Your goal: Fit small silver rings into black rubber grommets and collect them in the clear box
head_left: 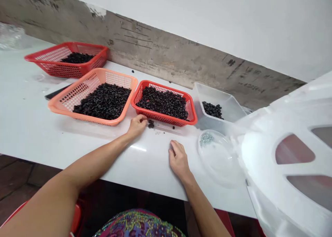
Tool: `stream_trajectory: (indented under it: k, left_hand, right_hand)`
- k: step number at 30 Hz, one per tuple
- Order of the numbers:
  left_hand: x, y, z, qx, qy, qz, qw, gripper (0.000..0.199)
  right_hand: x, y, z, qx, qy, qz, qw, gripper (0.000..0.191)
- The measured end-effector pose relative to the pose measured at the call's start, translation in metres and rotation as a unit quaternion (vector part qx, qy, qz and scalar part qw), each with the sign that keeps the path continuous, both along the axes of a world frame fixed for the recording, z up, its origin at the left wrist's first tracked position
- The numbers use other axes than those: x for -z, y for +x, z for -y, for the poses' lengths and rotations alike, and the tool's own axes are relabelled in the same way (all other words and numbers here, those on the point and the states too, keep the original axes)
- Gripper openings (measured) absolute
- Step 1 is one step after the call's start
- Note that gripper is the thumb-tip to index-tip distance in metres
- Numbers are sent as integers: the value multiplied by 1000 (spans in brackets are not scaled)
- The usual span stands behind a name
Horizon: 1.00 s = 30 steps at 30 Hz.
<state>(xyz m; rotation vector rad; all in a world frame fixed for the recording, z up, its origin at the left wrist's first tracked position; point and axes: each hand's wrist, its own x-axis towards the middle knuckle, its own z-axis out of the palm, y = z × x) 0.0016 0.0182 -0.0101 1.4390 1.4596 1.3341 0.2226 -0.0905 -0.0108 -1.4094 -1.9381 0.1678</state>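
Left hand [136, 125] curled just before the red basket [162, 116], grip unclear, small black rings [150, 124] just beside it, right hand [178, 161] half-open and empty on the table [155, 174], nearer the front edge of the basket's side

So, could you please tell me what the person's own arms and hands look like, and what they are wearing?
The left hand and the right hand are bare, without gloves, and neither wrist shows a watch or bracelet. The forearms have no sleeves. Below them, a multicoloured patterned garment with purple and green shows.
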Motion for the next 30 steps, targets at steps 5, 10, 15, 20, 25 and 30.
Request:
stream_trajectory:
  k: [5,10,15,20,25,30]
  left_hand:
    - [3,2,-5,12,-1,-8,1000,11]
    - [2,3,-5,30,-11,-26,999,16]
    - [0,2,-4,47,-17,-31,998,26]
    - [6,1,-7,17,-4,-1,1000,15]
    - [13,-2,-8,-3,4,42,999,15]
    - [13,-5,-6,-1,4,64,998,16]
  right_hand:
    - [13,0,-8,-27,48,60,997,21]
    - [15,3,-14,-39,77,90,992,20]
    - [17,2,-15,-40,86,104,990,19]
    - [9,-5,-9,-24,51,107,993,20]
    - [4,-10,-5,-6,10,105,994,20]
    - [2,-11,-2,10,-22,123,992,21]
